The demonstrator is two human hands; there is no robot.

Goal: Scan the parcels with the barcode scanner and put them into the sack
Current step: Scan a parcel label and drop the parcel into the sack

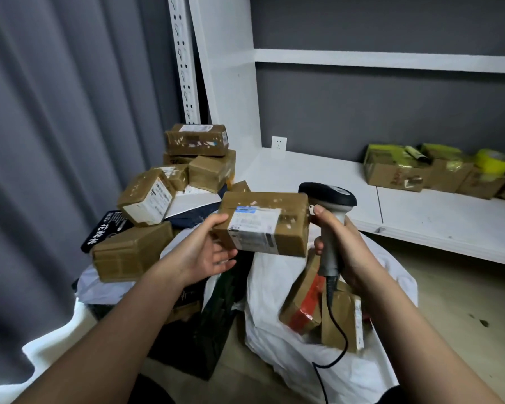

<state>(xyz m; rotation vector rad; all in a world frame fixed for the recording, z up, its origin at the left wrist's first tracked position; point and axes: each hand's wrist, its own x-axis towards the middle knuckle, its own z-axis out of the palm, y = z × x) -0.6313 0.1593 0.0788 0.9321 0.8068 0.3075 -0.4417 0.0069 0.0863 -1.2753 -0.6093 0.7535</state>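
Plainly the parcel (264,223) is a stiff, taped cardboard box, probably light, since the left hand (209,247) carries it alone, thumb on top and fingers curled beneath its left end, above the sack (277,330). Tape may be slick; gripping across the short end suits it. The right hand (343,249) wraps the scanner (331,217) handle just beside the box. One scanner, one sack; at least two boxes lie inside it, roughly seven wait in the pile (169,199).

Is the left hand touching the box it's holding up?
Touching. The head view shows the left hand gripping the box, thumb on top, fingers underneath.
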